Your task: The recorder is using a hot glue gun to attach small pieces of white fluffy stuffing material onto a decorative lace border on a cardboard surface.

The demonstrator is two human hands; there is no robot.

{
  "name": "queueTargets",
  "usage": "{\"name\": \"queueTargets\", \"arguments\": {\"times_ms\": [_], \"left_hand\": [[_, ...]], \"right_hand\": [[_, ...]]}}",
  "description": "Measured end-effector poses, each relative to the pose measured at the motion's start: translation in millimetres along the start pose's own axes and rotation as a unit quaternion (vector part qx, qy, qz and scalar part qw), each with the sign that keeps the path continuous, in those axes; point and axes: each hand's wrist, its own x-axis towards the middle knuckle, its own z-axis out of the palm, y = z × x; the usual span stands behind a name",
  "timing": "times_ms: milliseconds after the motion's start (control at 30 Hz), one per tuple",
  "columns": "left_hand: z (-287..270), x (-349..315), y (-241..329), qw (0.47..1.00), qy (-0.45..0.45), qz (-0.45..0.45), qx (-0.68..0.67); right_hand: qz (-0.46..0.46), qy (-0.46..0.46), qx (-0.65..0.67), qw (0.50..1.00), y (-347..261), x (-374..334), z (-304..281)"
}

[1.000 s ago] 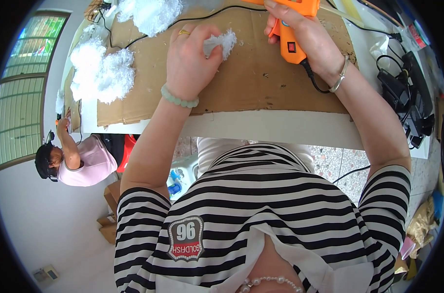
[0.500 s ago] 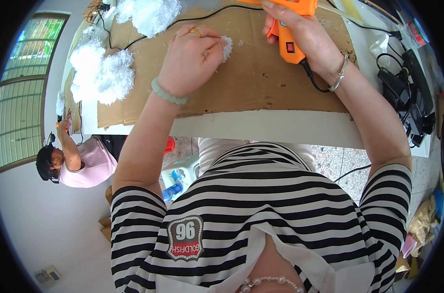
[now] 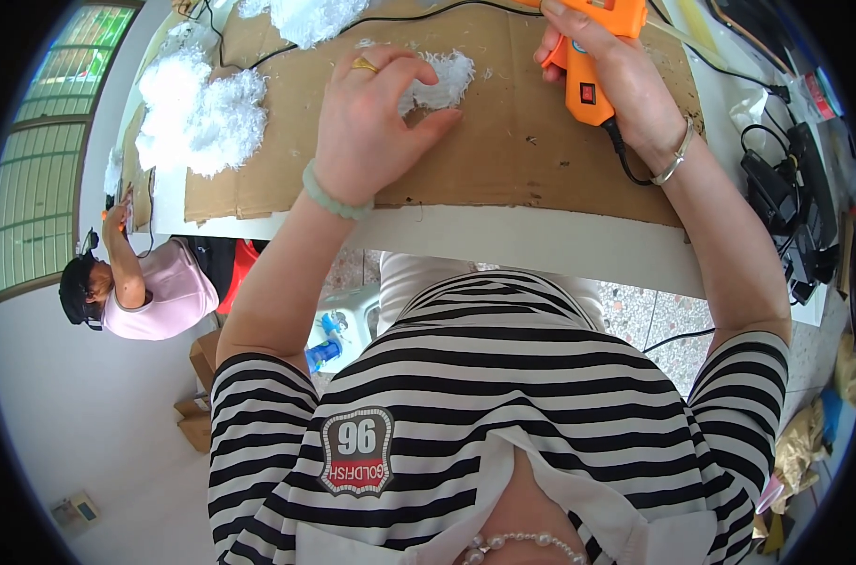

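Observation:
At the right of the cardboard, my right hand (image 3: pixel 632 89) is closed around the handle of an orange glue gun (image 3: pixel 590 87) with a red switch and a black cord. My left hand (image 3: pixel 371 118), with a ring and a pale green bracelet, is over the middle of the cardboard. Its thumb and index finger stand apart, and nothing is gripped between them. Just past those fingers lies a small piece of white shredded fluff (image 3: pixel 451 80), partly hidden by the hand. Larger piles of white fluff (image 3: pixel 197 118) lie to the left.
Brown cardboard (image 3: pixel 512 179) covers much of the white table (image 3: pixel 447 224). A black cable (image 3: pixel 400 25) crosses its far side. Black adapters and cords (image 3: pixel 790 188) sit at the right edge. Another person in pink (image 3: pixel 169 292) works at the far left.
My left hand has spread its fingers and released the small fluff piece, which now shows more on the cardboard. My right hand still holds the glue gun, slightly further right in view.

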Motion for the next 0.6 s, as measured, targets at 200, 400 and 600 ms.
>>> {"name": "queueTargets", "arguments": {"times_ms": [200,400,600], "left_hand": [[8.8,-3.2,-7.3,0.995,-0.012,0.073,0.075],[12.9,3.8,-22.1,0.998,-0.032,-0.027,-0.046],[16.4,10.6,-31.9,0.996,-0.026,0.048,0.068]], "right_hand": [[0.004,0.003,0.013,1.0,0.0,-0.4,-0.2],[0.007,0.001,0.001,1.0,0.4,0.1,0.0],[0.005,-0.009,0.005,1.0,1.1,1.0,-0.6]]}}
